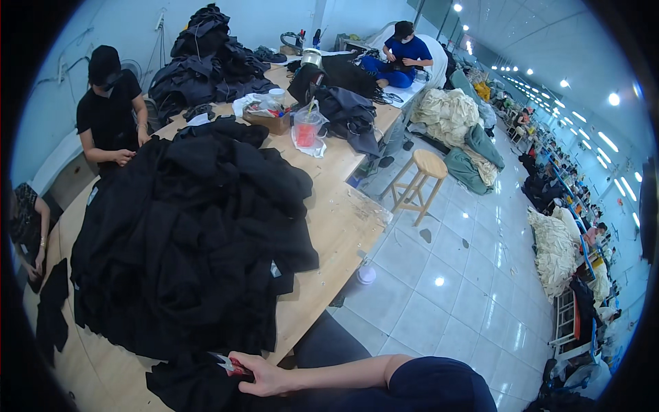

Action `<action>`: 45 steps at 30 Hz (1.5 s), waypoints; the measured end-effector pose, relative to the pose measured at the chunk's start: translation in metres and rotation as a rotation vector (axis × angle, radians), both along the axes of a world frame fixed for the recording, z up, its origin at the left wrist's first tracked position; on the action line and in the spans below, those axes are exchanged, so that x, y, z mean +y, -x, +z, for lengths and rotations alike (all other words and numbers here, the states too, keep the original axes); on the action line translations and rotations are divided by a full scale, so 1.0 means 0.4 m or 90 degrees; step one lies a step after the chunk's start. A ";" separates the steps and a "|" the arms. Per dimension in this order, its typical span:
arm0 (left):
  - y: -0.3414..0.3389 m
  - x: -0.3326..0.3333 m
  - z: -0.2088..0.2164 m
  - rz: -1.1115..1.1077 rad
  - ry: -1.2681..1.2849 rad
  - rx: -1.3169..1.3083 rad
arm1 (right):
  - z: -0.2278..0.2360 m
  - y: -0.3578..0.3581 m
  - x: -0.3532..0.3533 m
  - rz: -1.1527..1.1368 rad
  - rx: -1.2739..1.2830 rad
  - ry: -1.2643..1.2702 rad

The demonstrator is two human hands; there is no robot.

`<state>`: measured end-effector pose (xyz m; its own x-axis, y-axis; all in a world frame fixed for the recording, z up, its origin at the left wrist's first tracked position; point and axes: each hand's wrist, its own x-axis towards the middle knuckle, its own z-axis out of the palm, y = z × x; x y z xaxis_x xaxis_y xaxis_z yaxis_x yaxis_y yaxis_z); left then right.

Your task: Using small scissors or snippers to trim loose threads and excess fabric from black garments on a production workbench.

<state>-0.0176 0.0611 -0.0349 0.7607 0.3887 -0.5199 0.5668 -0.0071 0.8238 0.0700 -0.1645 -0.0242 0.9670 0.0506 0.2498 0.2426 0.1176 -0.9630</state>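
My right hand (266,378) is closed around a pair of small red-handled thread snips (235,366) at the lower edge of the view. Their metal blades point left, over a black garment piece (189,388) lying at the table's near edge. Just beyond it rises a large heap of black garments (192,233), spread over much of the table. A small pale tag shows on its right side. My left hand is not in view.
The wooden table (343,220) carries a cardboard box (271,122), a plastic cup of red drink (307,130) and more dark garment piles (213,69). Co-workers sit or stand at its left and far end. A wooden stool (430,163) stands on the tiled floor, near pale cloth heaps (446,113).
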 end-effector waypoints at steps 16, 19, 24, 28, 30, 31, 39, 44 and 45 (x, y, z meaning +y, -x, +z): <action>-0.130 0.003 0.090 -0.012 0.699 -0.282 | 0.009 -0.033 -0.119 -0.154 0.102 -0.010; -0.180 0.011 0.085 0.017 0.835 -0.270 | -0.002 -0.037 -0.114 -0.133 0.137 -0.104; -0.216 0.053 0.098 0.121 0.964 -0.392 | -0.014 -0.040 -0.121 -0.107 0.055 0.002; -0.221 0.073 0.077 0.016 1.071 -0.368 | -0.034 -0.016 -0.121 -0.123 0.118 0.044; -0.222 0.064 0.061 0.056 1.054 -0.378 | -0.034 -0.017 -0.120 -0.120 0.138 0.030; -0.221 0.068 0.043 0.053 1.031 -0.374 | -0.030 -0.020 -0.116 -0.120 0.147 0.018; -0.243 0.038 0.052 0.098 1.005 -0.299 | -0.050 -0.024 -0.116 -0.120 0.136 0.012; -0.243 -0.001 0.098 0.100 0.993 -0.311 | -0.059 -0.021 -0.122 -0.130 0.162 0.028; -0.241 -0.001 0.093 0.101 0.992 -0.313 | -0.060 -0.019 -0.121 -0.132 0.171 0.010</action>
<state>0.0788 0.0608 0.0022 0.9673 -0.1616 -0.1956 0.1783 0.9814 0.0709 0.0774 -0.2131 -0.0480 0.9882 -0.1528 -0.0141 -0.0023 0.0774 -0.9970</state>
